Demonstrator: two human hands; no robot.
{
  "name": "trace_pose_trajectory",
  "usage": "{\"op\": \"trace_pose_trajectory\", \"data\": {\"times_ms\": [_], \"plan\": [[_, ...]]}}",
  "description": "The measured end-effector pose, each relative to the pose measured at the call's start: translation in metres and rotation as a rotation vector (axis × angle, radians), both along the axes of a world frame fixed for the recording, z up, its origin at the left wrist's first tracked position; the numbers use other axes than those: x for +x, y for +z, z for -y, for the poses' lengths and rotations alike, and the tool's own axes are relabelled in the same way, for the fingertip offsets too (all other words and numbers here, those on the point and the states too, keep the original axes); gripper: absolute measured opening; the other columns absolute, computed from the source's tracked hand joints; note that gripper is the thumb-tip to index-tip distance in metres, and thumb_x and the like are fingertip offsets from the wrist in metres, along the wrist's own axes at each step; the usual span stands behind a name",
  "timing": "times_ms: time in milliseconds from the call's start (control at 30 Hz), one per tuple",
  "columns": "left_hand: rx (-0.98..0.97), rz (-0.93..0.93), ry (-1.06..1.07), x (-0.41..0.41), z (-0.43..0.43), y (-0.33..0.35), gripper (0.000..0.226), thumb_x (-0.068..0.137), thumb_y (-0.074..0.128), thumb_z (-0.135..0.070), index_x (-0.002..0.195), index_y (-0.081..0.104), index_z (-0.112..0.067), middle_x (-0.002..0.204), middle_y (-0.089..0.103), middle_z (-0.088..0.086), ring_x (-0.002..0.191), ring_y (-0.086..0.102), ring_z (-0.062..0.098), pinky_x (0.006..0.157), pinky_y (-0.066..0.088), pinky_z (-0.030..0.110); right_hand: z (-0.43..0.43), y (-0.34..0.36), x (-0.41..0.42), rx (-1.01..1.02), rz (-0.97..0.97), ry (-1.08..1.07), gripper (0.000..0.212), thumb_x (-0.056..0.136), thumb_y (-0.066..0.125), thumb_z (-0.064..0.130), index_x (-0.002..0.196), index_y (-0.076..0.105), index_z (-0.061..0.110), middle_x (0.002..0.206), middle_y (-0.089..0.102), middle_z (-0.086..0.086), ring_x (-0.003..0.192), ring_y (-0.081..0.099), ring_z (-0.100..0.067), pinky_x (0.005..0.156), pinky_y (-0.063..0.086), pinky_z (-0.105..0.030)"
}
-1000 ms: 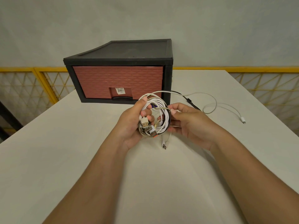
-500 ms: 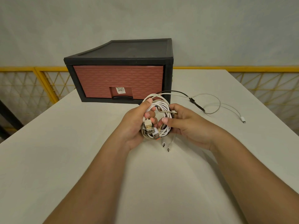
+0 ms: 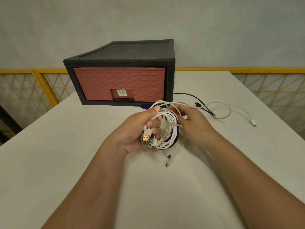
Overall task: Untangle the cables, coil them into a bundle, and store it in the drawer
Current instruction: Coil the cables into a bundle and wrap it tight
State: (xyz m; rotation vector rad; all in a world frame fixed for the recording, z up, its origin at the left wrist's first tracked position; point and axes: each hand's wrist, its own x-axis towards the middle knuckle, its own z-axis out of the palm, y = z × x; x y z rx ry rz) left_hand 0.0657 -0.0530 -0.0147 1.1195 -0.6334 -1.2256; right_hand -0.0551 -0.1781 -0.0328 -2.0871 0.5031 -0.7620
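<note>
Risks: drawer (image 3: 118,83) shut and both hands busy. Cable coil (image 3: 170,128), held above the table just before it, may spring apart on release. Left hand (image 3: 135,131) grips the coil. Right hand (image 3: 194,119) pinches its upper loops. Uncoiled tails (image 3: 227,111) may snag.
Setting: grey wall (image 3: 148,22), white table (image 3: 66,154), yellow mesh railing (image 3: 33,83).

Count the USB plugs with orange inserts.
2. One orange plug sits in the left hand; a second orange plug pokes out lower, at the bottom edge of the cable bundle. Others may be hidden inside it.
</note>
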Motion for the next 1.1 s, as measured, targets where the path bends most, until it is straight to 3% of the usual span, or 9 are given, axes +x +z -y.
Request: {"op": "trace_pose_trajectory", "data": {"times_ms": [67, 133, 233, 400, 600, 733, 800, 1000, 1100], "plan": [[0.012, -0.005, 0.017, 0.001, 0.001, -0.001, 0.029, 0.097, 0.051, -0.036, 0.079, 0.053, -0.014, 0.048, 0.034, -0.01, 0.046, 0.04, 0.007, 0.053, 0.045, 0.023, 0.002, 0.003, -0.002, 0.011, 0.008, 0.003, 0.02, 0.099, 0.051, 0.019, 0.085, 0.065, 0.018, 0.072, 0.061, 0.005, 0.069, 0.053, -0.007, 0.073, 0.044, -0.033], [0.026, -0.005, 0.048, 0.002, 0.001, -0.002, 0.029, 0.098, 0.051, -0.036, 0.081, 0.053, -0.014, 0.049, 0.033, -0.011, 0.047, 0.04, 0.007, 0.055, 0.044, 0.023, 0.001, 0.009, -0.006, 0.13, 0.061, 0.031, 0.026, 0.1, 0.049, 0.02, 0.08, 0.063, 0.014, 0.056, 0.046, 0.005, 0.056, 0.041, -0.009, 0.061, 0.039, -0.031], [0.032, 0.0, 0.062, 0.004, 0.002, -0.003, 0.028, 0.099, 0.051, -0.037, 0.082, 0.053, -0.014, 0.051, 0.033, -0.011, 0.048, 0.041, 0.007, 0.056, 0.043, 0.024, 0.001, 0.019, -0.01, 0.3, 0.13, 0.04, 0.03, 0.102, 0.046, 0.022, 0.079, 0.064, 0.018, 0.048, 0.034, 0.011, 0.046, 0.027, -0.009, 0.045, 0.026, -0.02], [-0.008, -0.06, 0.094, 0.004, 0.002, -0.002, 0.029, 0.098, 0.052, -0.04, 0.081, 0.054, -0.016, 0.052, 0.033, -0.011, 0.048, 0.042, 0.006, 0.057, 0.043, 0.023, 0.002, 0.021, -0.012, 0.355, 0.101, 0.062, 0.031, 0.102, 0.044, 0.022, 0.078, 0.063, 0.016, 0.046, 0.03, 0.009, 0.045, 0.022, -0.009, 0.042, 0.022, -0.018], [-0.07, -0.186, 0.209, 0.01, 0.003, -0.003, 0.028, 0.098, 0.052, -0.04, 0.084, 0.052, -0.016, 0.051, 0.035, -0.011, 0.047, 0.043, 0.005, 0.055, 0.043, 0.022, 0.002, 0.013, -0.011, 0.113, -0.049, -0.003, 0.028, 0.101, 0.044, 0.025, 0.08, 0.062, 0.018, 0.041, 0.033, 0.015, 0.041, 0.029, -0.004, 0.049, 0.026, -0.02], [-0.089, -0.211, 0.289, 0.012, 0.003, -0.002, 0.028, 0.098, 0.054, -0.039, 0.081, 0.054, -0.016, 0.051, 0.036, -0.011, 0.047, 0.044, 0.005, 0.062, 0.04, 0.025, -0.002, 0.007, -0.01, -0.007, -0.078, -0.043, 0.024, 0.101, 0.044, 0.026, 0.09, 0.065, 0.021, 0.046, 0.044, 0.02, 0.048, 0.038, -0.001, 0.052, 0.027, -0.018], [-0.092, -0.208, 0.315, 0.013, 0.003, -0.002, 0.027, 0.098, 0.054, -0.039, 0.082, 0.054, -0.016, 0.05, 0.036, -0.01, 0.046, 0.045, 0.005, 0.065, 0.039, 0.027, -0.007, 0.006, -0.007, -0.037, -0.076, -0.05, 0.024, 0.101, 0.045, 0.027, 0.091, 0.065, 0.023, 0.05, 0.045, 0.015, 0.052, 0.039, -0.003, 0.052, 0.028, -0.016], [-0.087, -0.216, 0.353, 0.012, 0.004, -0.003, 0.028, 0.098, 0.055, -0.038, 0.082, 0.056, -0.016, 0.05, 0.037, -0.011, 0.047, 0.046, 0.005, 0.067, 0.039, 0.028, -0.013, 0.002, -0.001, -0.183, -0.134, -0.075, 0.023, 0.101, 0.043, 0.027, 0.094, 0.063, 0.017, 0.074, 0.059, -0.001, 0.07, 0.05, -0.018, 0.069, 0.042, -0.031], [-0.084, -0.229, 0.375, 0.011, 0.005, -0.003, 0.029, 0.098, 0.055, -0.038, 0.079, 0.057, -0.016, 0.049, 0.037, -0.011, 0.046, 0.046, 0.006, 0.066, 0.039, 0.029, -0.016, 0.001, 0.0, -0.287, -0.173, -0.111, 0.025, 0.102, 0.041, 0.026, 0.095, 0.061, 0.013, 0.063, 0.047, 0.005, 0.062, 0.043, -0.01, 0.057, 0.033, -0.02]]}}
